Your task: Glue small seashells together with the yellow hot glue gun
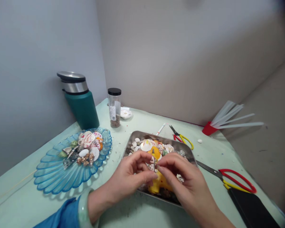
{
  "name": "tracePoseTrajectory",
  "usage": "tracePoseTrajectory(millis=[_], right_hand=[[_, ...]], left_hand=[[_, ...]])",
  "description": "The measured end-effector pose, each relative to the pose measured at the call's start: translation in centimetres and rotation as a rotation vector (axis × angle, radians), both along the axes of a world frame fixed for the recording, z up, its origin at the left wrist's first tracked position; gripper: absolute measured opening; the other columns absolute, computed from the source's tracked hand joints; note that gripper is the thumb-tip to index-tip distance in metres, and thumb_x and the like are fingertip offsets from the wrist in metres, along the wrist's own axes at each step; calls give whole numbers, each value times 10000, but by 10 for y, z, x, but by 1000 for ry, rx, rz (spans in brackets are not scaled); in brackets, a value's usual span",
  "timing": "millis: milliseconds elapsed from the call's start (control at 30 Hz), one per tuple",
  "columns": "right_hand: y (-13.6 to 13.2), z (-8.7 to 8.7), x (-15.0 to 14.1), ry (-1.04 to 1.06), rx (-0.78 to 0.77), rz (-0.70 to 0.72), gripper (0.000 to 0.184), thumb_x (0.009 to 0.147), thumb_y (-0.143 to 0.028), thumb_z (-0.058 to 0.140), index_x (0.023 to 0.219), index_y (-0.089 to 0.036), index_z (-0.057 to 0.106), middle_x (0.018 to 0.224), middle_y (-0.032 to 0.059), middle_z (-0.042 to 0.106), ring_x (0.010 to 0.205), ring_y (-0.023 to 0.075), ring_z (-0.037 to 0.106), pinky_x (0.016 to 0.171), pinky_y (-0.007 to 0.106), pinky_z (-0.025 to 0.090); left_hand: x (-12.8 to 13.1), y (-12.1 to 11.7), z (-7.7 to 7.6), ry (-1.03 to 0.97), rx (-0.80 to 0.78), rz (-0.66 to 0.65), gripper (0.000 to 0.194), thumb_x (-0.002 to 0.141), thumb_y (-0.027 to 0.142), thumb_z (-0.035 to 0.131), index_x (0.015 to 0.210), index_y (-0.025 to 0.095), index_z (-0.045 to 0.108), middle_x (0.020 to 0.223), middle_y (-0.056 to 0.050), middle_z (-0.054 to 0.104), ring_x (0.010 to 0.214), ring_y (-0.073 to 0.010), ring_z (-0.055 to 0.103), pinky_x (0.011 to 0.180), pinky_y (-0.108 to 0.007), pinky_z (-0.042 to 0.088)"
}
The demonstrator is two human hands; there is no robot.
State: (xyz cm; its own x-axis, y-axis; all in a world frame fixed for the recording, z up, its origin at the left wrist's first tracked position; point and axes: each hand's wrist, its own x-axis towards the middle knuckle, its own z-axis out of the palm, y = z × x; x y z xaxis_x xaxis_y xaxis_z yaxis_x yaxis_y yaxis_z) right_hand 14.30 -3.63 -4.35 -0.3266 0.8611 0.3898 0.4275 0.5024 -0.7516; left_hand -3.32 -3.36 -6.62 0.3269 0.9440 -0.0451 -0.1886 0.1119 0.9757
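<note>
A small spotted seashell [152, 162], white with dark brown marks, is pinched in the fingers of my left hand [135, 169]. My right hand [184, 175] comes in from the other side, its thumb and index finger pressed together at the shell's right edge; what lies between them is too small to make out. Both hands are over a metal tray [133, 139] of shells. Partly hidden under them in the tray is a yellow and orange tool [154, 186] with a dark tip, which looks like a glue gun. A white scallop shell [146, 145] lies just beyond my fingers.
On the left stand a blue scalloped dish [54, 175] of shells, a green flask [82, 109] and a black-lidded jar [114, 107]. Small scissors [180, 137], larger scissors [218, 174], a black object [251, 207] and a red cup [209, 128] with translucent sticks [228, 114] are right.
</note>
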Motion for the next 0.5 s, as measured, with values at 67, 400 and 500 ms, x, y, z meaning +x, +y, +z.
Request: tracePoseTrajectory(millis=[67, 400, 500], right_hand=[[2, -1, 1, -22, 107, 47, 113, 888, -138, 535, 890, -224, 609, 866, 30, 624, 818, 170, 595, 727, 288, 468], [1, 1, 4, -2, 127, 88, 148, 889, -120, 518, 883, -225, 621, 876, 42, 610, 815, 174, 591, 719, 294, 474], [2, 2, 2, 102, -106, 8, 103, 886, -219, 543, 813, -215, 616, 803, 21, 607, 707, 151, 571, 630, 264, 458]], left_hand=[[0, 0, 2, -28, -25, -16, 328, 697, 254, 736, 937, 163, 531, 566, 35, 609, 509, -110, 570, 547, -231, 449], [-1, 2, 5, -77, -46, -76, 377, 705, 361, 728, 979, 147, 583, 618, 20, 624, 516, -121, 597, 568, -260, 478], [-1, 2, 4, -34, -26, -52, 376, 715, 311, 717, 1022, 146, 577, 650, 14, 624, 556, -130, 602, 584, -264, 475]])
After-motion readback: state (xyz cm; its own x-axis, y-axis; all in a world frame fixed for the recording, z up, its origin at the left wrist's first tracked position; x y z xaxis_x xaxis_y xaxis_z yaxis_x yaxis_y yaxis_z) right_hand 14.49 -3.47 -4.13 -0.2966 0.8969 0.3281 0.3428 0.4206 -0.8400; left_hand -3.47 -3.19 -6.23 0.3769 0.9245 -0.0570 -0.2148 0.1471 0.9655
